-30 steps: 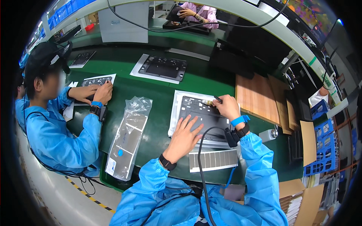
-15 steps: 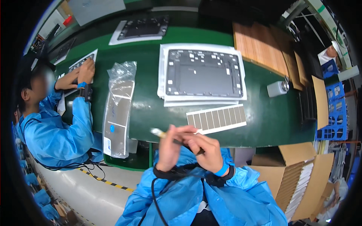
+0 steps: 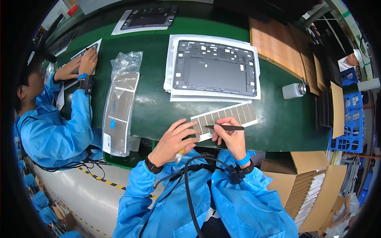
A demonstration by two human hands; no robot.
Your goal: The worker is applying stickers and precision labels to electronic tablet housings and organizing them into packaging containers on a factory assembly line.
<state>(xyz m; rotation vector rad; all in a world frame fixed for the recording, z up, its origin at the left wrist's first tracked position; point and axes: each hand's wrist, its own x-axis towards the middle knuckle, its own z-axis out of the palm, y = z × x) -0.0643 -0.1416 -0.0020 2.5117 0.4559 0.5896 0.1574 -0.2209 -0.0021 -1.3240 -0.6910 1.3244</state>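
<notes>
My right hand pinches a pair of slim black tweezers, their tip over a white-backed strip of grey-brown rectangular stickers. At the strip's left end my left hand has its fingers stretched out, the fingertips at the strip's edge. A small yellow-and-whitish stick-like tool is tucked in that hand, partly hidden by it. Beyond the strip, a dark grey tablet housing with small white patches lies on white foam sheets.
On the green table, a clear bag of larger sticker sheets lies left. A whitish bottle and wooden board are right. Another housing lies farther back. A co-worker sits left; an open carton stands at lower right.
My hands have moved apart and forward to the sticker strip. The tweezers, earlier between both hands, are now in my right hand with their tip over the strip. The view has shifted slightly.
</notes>
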